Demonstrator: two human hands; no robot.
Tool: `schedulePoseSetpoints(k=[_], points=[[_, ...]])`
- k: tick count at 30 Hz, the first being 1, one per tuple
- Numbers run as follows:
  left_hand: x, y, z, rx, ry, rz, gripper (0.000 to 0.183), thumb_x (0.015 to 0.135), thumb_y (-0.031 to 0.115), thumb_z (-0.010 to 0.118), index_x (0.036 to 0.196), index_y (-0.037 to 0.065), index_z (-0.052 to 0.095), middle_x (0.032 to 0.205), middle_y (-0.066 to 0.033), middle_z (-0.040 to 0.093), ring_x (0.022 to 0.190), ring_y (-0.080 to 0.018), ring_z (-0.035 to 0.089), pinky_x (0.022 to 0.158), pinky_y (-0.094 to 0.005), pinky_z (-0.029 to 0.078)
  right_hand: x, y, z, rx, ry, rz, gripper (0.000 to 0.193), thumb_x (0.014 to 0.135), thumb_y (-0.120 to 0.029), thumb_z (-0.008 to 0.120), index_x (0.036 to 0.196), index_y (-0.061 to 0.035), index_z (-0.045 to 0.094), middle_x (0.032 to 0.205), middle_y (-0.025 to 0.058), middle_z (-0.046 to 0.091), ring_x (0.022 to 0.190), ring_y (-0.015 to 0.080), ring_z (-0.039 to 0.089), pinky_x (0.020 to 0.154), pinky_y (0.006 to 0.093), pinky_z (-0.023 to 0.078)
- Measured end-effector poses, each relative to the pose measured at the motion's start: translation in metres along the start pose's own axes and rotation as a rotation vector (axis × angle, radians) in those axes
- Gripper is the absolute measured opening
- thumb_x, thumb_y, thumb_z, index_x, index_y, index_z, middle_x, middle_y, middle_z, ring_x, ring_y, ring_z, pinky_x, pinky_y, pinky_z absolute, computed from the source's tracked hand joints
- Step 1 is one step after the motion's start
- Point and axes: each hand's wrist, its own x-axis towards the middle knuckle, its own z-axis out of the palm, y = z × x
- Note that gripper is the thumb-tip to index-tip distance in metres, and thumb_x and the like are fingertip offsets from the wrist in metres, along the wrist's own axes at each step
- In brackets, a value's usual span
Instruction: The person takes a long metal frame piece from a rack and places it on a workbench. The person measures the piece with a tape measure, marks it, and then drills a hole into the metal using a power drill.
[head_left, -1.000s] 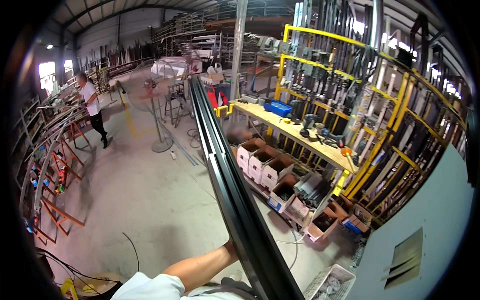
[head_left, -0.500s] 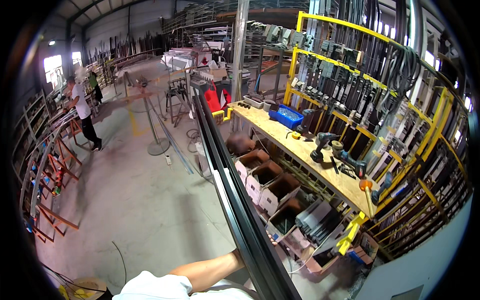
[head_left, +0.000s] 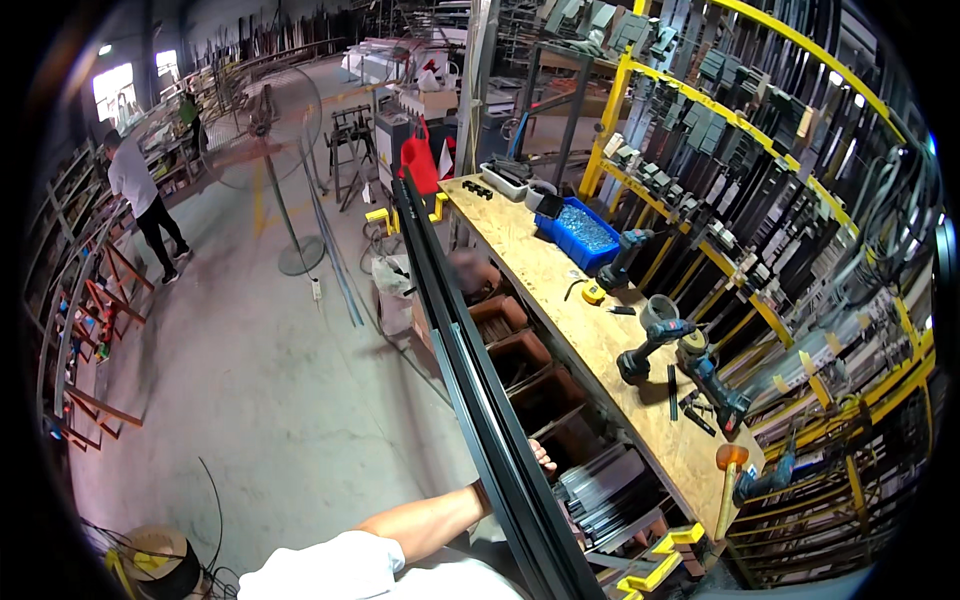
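Observation:
A long dark metal profile runs from the lower middle of the view up toward the far end of the workbench. My left hand is closed around it near its lower end, and my fingertips show on its right side. My forearm and white sleeve come in from the lower left. My right hand is out of view.
A wooden workbench with a yellow frame stands to the right, carrying cordless drills, a blue bin and an orange-headed mallet. Open boxes sit under it. A pedestal fan, a person in a white shirt and racks are at the left.
The view has swung closer to the workbench, which now looks larger. My left hand keeps its grip on the profile, which points the same way.

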Motion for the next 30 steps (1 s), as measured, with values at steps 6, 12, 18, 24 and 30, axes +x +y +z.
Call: schedulePoseSetpoints(k=[6,12,18,24,30], points=[[0.071,0.021,-0.077,0.179,0.049,0.140,0.011,0.097,0.012,0.063,0.089,0.005,0.065,0.081,-0.0081,0.066,0.082,-0.0212,0.066,0.089,-0.0373,0.055,0.080,0.019,-0.081,-0.032,-0.082,0.037,0.108,0.062,-0.012,0.090,0.155,0.0000,0.036,0.147,0.0209,0.054,0.135,0.0293,0.052,0.114,0.0368,0.040],[0.119,0.082,-0.084,0.827,0.485,-0.234,0.018,0.102,0.017,0.057,0.110,0.001,0.061,0.108,-0.0190,0.070,0.099,-0.0300,0.071,0.090,-0.0401,0.059,0.165,0.100,-0.160,-0.118,-0.198,0.052,0.111,0.069,-0.025,0.091,0.160,-0.0105,0.030,0.136,0.0175,0.062,0.116,0.0249,0.062,0.098,0.0346,0.050],[0.150,0.142,-0.148,0.792,0.346,-0.155,0.027,0.106,0.022,0.048,0.125,0.004,0.056,0.121,-0.0136,0.065,0.109,-0.0264,0.066,0.100,-0.0392,0.053,0.263,0.140,-0.203,-0.092,-0.219,0.018,0.114,0.057,-0.018,0.093,0.154,-0.0015,0.036,0.129,0.0241,0.066,0.118,0.0352,0.065,0.099,0.0389,0.051],[0.169,0.186,-0.180,0.816,0.135,-0.226,0.037,0.110,0.027,0.040,0.139,0.007,0.051,0.135,-0.0083,0.061,0.120,-0.0228,0.061,0.110,-0.0382,0.047,0.288,0.142,-0.210,-0.067,-0.183,0.068,0.113,0.053,-0.016,0.093,0.153,-0.0048,0.041,0.132,0.0226,0.064,0.124,0.0374,0.061,0.101,0.0410,0.049],[0.166,0.190,-0.202,0.763,-0.111,-0.423,0.040,0.112,0.030,0.037,0.144,0.010,0.050,0.141,-0.0048,0.058,0.126,-0.0200,0.057,0.116,-0.0377,0.042,0.289,0.149,-0.210,-0.047,-0.164,0.117,0.114,0.050,-0.014,0.093,0.153,-0.0103,0.044,0.133,0.0214,0.064,0.125,0.0371,0.060,0.101,0.0418,0.049]])
